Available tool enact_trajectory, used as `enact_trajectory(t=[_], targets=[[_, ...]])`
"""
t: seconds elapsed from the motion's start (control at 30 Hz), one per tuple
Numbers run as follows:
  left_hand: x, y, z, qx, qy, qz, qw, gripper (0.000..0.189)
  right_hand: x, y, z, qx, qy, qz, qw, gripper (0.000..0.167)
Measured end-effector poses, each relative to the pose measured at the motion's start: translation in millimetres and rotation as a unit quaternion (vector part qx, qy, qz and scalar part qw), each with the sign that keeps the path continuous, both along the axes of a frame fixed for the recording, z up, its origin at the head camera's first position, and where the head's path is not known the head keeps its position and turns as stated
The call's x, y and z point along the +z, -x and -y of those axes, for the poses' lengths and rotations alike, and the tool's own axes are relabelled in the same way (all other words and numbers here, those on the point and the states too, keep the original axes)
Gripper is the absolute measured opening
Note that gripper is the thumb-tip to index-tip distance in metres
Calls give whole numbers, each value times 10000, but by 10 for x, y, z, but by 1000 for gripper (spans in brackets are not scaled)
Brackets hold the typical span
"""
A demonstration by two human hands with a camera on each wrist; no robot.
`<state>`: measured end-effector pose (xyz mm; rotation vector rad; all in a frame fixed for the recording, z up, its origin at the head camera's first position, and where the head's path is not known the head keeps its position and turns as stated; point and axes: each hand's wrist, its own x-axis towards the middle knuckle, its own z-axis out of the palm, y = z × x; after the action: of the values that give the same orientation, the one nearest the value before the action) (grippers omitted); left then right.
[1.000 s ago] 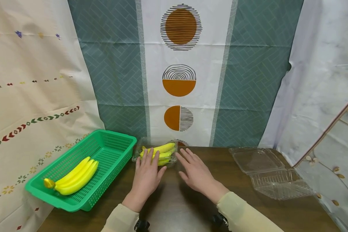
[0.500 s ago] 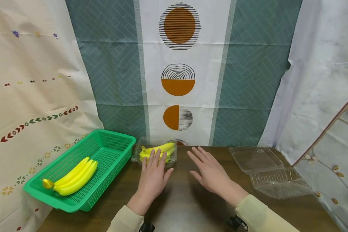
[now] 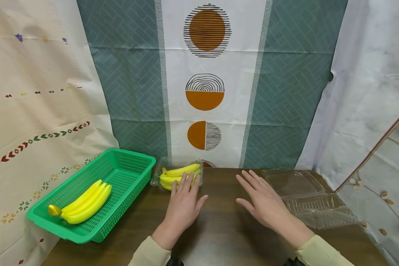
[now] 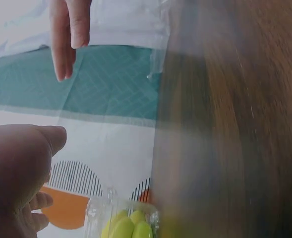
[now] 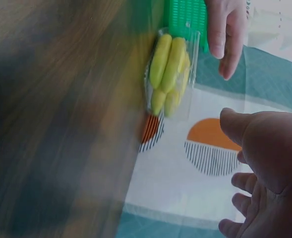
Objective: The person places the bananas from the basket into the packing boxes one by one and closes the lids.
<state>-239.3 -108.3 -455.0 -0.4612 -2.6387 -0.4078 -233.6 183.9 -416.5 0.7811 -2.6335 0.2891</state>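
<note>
Green perforated basket: the landmark (image 3: 129,179), set lengthwise at the left of the brown wood-grain table (image 3: 216,236).
Loose banana bunch: lies inside the basket (image 3: 86,205), its stem end toward the basket's near-left corner and its tips toward the far right.
Packed bananas: several yellow ones (image 3: 181,172), just right of the basket's far end, in a clear plastic clamshell (image 3: 157,176). Whether its lid is down I cannot tell.
Left hand: right of the basket and nearer the person than the packed bananas (image 3: 183,207). The grip is wide, fingers extended and thumb held apart. Its fingertips overlap the clamshell in the head view, while both wrist views show them apart.
Right hand: farther right of the basket than the left hand (image 3: 267,203), palm side turned toward that hand. The grip is wide here too, fingers straight and thumb out.
Second clamshell: well right of the basket, beyond the right hand, hinged open with its ribbed half toward the person (image 3: 320,210).
Sleeves: pale, at both wrists, right of the basket's near end (image 3: 151,251).
Backdrop: teal-and-white cloth with orange-brown circles, behind the basket (image 3: 286,85).
Side cloth: cream with small coloured motifs, left of the basket (image 3: 36,122).
</note>
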Motion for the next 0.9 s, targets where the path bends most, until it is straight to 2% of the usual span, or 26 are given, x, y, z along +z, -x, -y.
enact_trajectory(t=[0.4, 0.6, 0.9], targets=[[-18, -50, -211, -316, -48, -24, 9995, 72, 75, -170, -341, -233, 111, -98, 9996, 79], [-6, -77, -310, -420, -40, 6, 9991, 70, 91, -208, -474, -294, 175, -129, 9993, 80], [25, -85, -491, -513, -57, 315, 9982, 72, 101, -250, -654, -401, 325, -315, 9982, 79]])
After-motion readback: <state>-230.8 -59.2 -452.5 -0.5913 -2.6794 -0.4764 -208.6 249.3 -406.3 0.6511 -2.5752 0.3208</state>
